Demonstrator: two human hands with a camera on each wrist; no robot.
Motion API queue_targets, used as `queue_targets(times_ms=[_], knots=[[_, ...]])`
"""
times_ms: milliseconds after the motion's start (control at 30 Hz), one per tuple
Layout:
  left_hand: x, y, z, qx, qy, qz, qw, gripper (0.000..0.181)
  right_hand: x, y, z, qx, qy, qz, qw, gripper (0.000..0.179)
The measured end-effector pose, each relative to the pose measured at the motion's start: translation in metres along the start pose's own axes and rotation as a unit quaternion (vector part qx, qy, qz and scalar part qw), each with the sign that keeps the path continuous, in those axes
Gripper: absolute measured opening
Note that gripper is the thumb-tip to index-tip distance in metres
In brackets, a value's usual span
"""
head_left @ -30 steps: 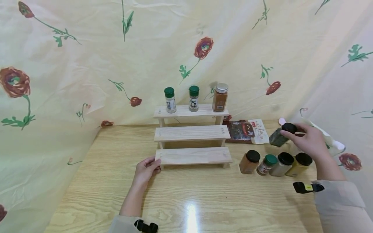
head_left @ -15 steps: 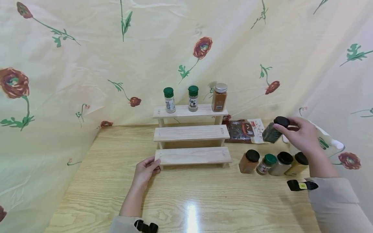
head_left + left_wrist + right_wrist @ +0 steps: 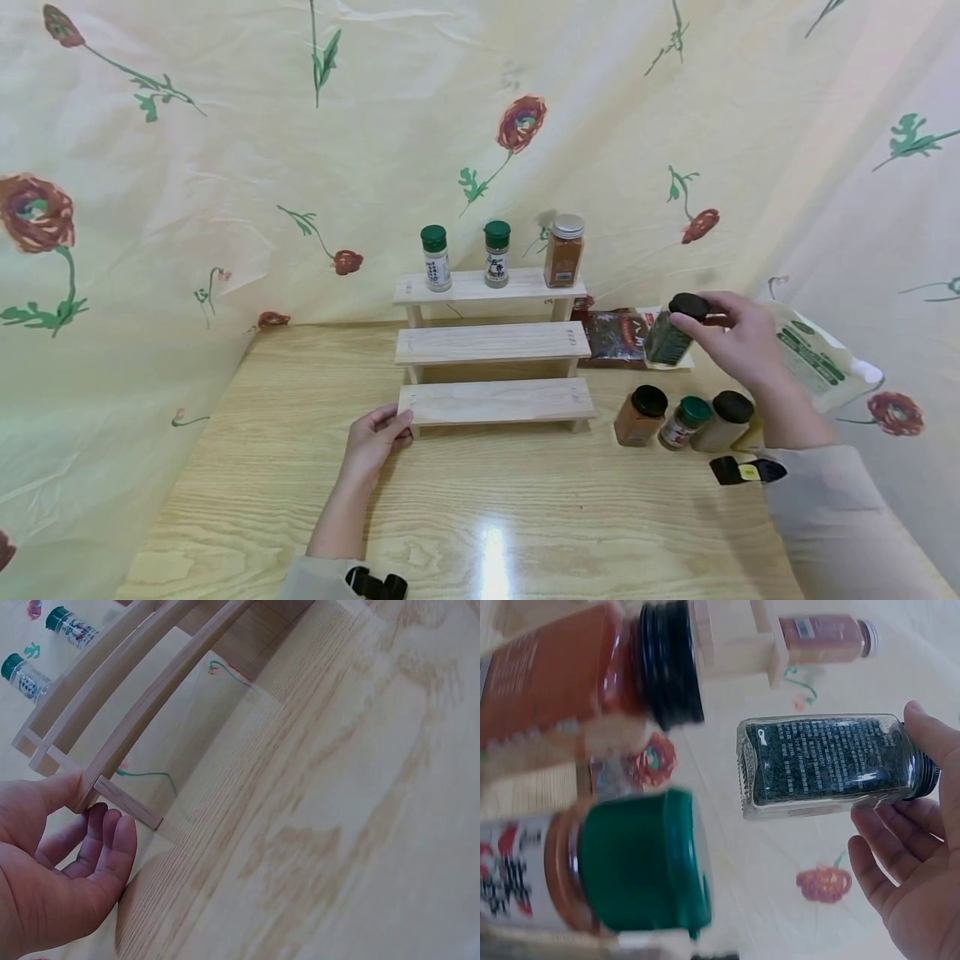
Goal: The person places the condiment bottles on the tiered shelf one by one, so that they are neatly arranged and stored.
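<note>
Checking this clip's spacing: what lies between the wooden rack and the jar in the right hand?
The head view shows a packet between the wooden rack and the jar in the right hand; the jar hides part of the packet.

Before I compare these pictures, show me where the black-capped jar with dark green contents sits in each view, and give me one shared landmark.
Head: right of centre, the jar is held in the right hand.
Left wrist: not in this picture.
Right wrist: right of centre, the jar appears sideways, its top toward the right edge.
Landmark: the wooden rack, central in head, upper left in left wrist, top in right wrist.
</note>
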State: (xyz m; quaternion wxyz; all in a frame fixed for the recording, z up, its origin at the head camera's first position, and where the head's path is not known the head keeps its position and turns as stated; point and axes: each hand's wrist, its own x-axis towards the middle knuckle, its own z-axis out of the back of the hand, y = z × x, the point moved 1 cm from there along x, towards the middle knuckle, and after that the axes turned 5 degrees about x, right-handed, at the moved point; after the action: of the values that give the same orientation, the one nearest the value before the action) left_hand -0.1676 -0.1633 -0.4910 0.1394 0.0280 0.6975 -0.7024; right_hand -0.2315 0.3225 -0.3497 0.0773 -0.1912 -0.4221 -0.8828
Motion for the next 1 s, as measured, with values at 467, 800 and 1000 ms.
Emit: queue_targets(times_ms=[467, 800, 1000], knots=[[0.000, -0.001, 0.001, -0.003, 0.001, 0.003, 1.0000, 0.041, 0.009, 0.023, -0.028, 0.030, 0.008, 0.058, 0.9978, 0.037], [0.000, -0.001, 0.001, -0.002, 0.003, 0.005, 1.0000, 0.042, 0.014, 0.038, -0.048, 0.034, 0.009, 0.065, 0.9973, 0.038], [0.001, 0.000, 0.001, -0.005, 0.000, 0.006, 1.0000, 0.040, 0.016, 0.049, -0.065, 0.069, 0.014, 0.077, 0.9945, 0.032]])
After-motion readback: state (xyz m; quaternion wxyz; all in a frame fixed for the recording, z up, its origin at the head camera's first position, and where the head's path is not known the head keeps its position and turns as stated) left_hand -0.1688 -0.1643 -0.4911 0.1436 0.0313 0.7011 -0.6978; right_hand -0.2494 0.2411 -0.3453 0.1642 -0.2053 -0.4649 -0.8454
